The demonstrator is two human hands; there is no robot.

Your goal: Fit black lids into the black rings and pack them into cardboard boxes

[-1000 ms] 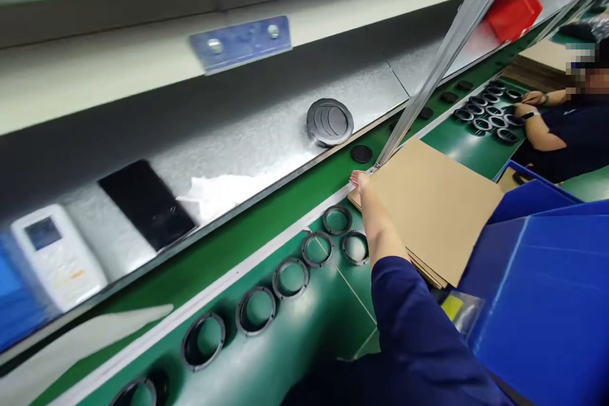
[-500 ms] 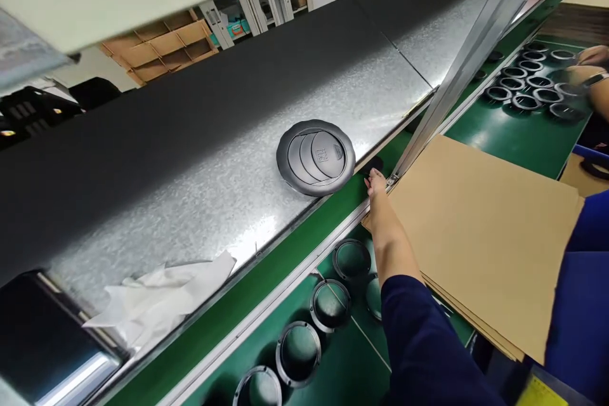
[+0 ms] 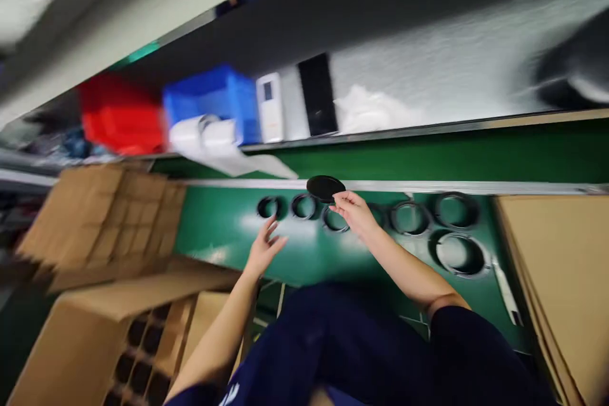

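My right hand (image 3: 354, 210) pinches the near edge of a thin black round disc (image 3: 325, 187), held above the row of rings on the green bench. My left hand (image 3: 262, 250) is open, fingers spread, just short of the leftmost black ring (image 3: 259, 207); whether a fingertip touches its rim I cannot tell. Several similar rings lie along the back of the bench, one partly behind the disc and my right hand. A larger ring (image 3: 478, 260) with a pale glossy rim lies at the right end.
On the shelf above stand a red bin (image 3: 121, 117), a blue bin (image 3: 204, 95), a white remote-like device (image 3: 270, 108), a black phone-like slab (image 3: 318, 95) and crumpled white tissue (image 3: 371, 111). Stacked cardboard (image 3: 561, 254) lies right; an open divided carton (image 3: 71, 342) stands lower left.
The view has swung left along the bench. My right hand has drawn back from beneath the shelf edge and now shows the disc over the rings. My left hand has come into view.
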